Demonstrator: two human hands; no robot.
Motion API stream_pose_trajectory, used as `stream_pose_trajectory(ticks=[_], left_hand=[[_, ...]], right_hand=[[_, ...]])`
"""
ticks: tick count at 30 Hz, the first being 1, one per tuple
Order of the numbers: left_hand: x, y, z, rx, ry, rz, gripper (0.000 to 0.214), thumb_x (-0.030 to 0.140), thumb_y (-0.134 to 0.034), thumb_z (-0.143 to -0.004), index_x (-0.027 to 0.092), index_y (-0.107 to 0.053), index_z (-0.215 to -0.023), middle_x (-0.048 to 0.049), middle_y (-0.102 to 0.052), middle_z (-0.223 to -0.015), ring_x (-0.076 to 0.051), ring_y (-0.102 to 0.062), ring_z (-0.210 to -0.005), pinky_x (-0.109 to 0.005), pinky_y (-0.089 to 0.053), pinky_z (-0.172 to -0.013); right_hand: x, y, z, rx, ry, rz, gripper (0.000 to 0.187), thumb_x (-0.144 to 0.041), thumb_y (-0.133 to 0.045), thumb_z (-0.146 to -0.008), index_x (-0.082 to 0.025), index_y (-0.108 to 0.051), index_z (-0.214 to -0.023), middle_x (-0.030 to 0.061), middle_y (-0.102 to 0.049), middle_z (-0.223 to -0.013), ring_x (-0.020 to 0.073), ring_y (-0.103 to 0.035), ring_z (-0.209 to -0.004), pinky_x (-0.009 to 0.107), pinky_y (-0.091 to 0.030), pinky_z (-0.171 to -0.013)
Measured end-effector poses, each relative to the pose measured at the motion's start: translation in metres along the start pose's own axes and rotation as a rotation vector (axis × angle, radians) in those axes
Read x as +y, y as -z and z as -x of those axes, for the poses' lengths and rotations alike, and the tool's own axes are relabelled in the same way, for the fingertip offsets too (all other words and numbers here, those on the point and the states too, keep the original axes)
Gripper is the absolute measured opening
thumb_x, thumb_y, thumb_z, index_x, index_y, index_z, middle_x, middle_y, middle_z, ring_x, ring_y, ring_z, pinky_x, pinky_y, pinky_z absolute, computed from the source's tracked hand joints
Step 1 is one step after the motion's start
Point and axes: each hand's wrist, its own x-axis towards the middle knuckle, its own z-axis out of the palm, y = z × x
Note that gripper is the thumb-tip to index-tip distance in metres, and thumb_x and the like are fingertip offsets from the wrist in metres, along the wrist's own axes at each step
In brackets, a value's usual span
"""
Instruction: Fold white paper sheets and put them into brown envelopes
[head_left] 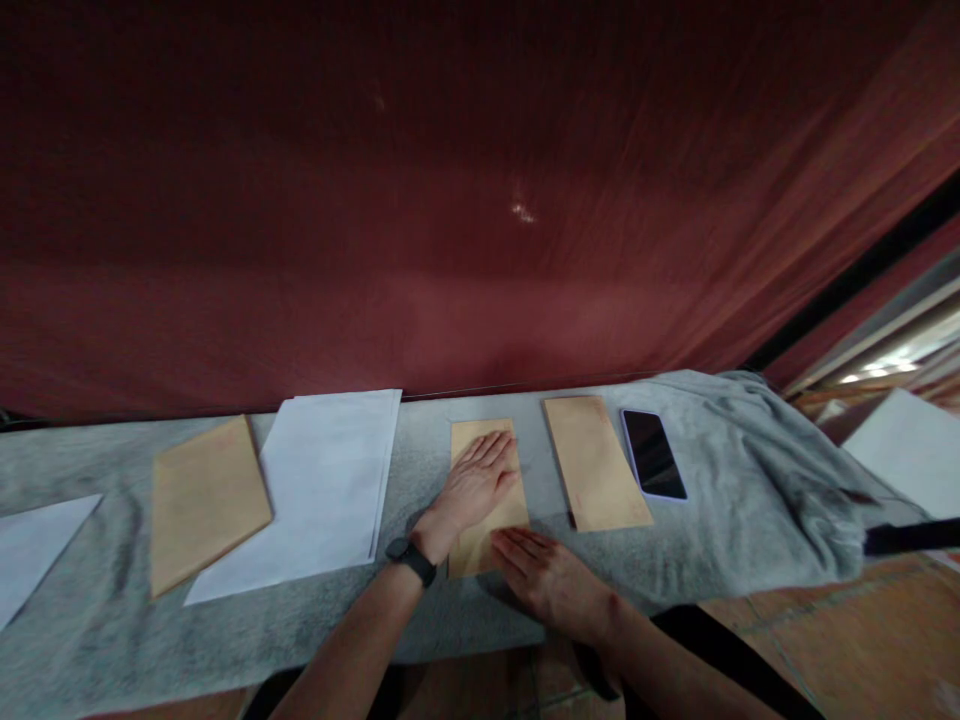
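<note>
A brown paper envelope (476, 555) lies upright in front of me on the grey cloth. My left hand (480, 485), with a dark watch (411, 560) on its wrist, rests flat across the envelope's upper part, fingers stretched out. At the lower right edge of that envelope is my right hand (544, 580), its fingers extended side by side and the fingertips touching the paper. Nothing shows in its grasp. Just to the right lies a stack of brown envelopes (596, 465).
A phone (654, 455) lies beside the right-hand stack. To the left are white paper sheets (337, 475), partly under another brown envelope pile (206, 500). More white paper (41, 540) sits at far left. A dark red curtain (450, 200) hangs behind the cloth-covered surface (720, 540).
</note>
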Motion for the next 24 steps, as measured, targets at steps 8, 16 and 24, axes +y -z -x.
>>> stream_pose_trajectory(ticks=[8,16,24], left_hand=[[0.008,0.003,0.007,-0.005,-0.056,-0.017,0.057,0.045,-0.03,-0.106,0.015,-0.035,-0.155,-0.0111,-0.036,-0.162,-0.02,-0.029,-0.152,-0.04,-0.021,-0.126],[0.01,0.002,0.017,-0.06,-0.126,-0.006,0.056,0.042,-0.032,-0.106,0.016,-0.034,-0.155,-0.0112,-0.033,-0.163,-0.019,-0.024,-0.154,-0.04,-0.019,-0.126],[0.014,0.0,0.024,-0.066,-0.138,-0.015,0.057,0.039,-0.036,-0.104,0.015,-0.032,-0.156,-0.0109,-0.029,-0.165,-0.019,-0.02,-0.155,-0.04,-0.014,-0.127]], right_hand=[[0.005,0.017,-0.009,0.031,-0.171,-0.335,0.02,-0.026,-0.051,-0.102,-0.019,-0.07,-0.101,0.0067,-0.075,-0.107,0.0174,-0.069,-0.103,0.029,-0.053,-0.094],[0.024,0.031,-0.016,0.093,-0.508,-0.618,0.043,-0.04,-0.039,-0.106,-0.021,-0.072,-0.085,0.0028,-0.074,-0.084,0.0177,-0.069,-0.076,0.028,-0.053,-0.075],[0.043,0.019,-0.017,0.136,-0.679,-0.782,0.059,-0.058,-0.034,-0.103,-0.019,-0.069,-0.075,0.0021,-0.071,-0.072,0.018,-0.067,-0.071,0.027,-0.048,-0.069]])
